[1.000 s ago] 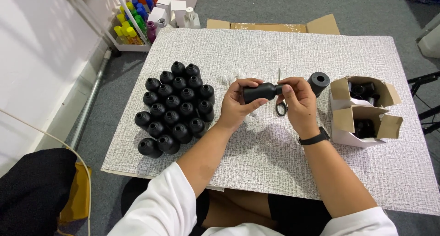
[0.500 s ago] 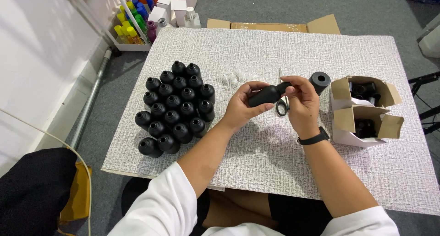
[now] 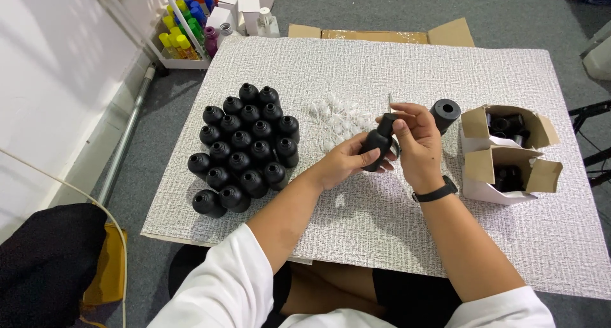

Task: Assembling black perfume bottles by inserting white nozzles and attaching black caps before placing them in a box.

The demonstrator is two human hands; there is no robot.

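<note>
One small black bottle sits tilted in the air above the textured white mat, its neck pointing up and away from the person, and every place below is told from it. Wrapped round its lower body is the left hand, fingers closed and gripping it from beneath. Just right of its neck, the right hand has thumb and fingertips pinched together close to the mouth; whether they hold a small part there cannot be told. A thin pale tool, possibly scissors, shows just behind the bottle, mostly hidden by the fingers. To do this well, I judge that the left grip should stay low and firm so the neck does not wobble, while the right fingertips work squarely over the opening rather than from the side. Beyond the bottle, a little to its left, lies a scatter of small clear plastic pieces. Further left stands a tight cluster of black bottles, all upright and uncapped. Right of the held bottle stands a single black cylinder with an open top, and past it two open cardboard boxes with dark bottles inside.
</note>
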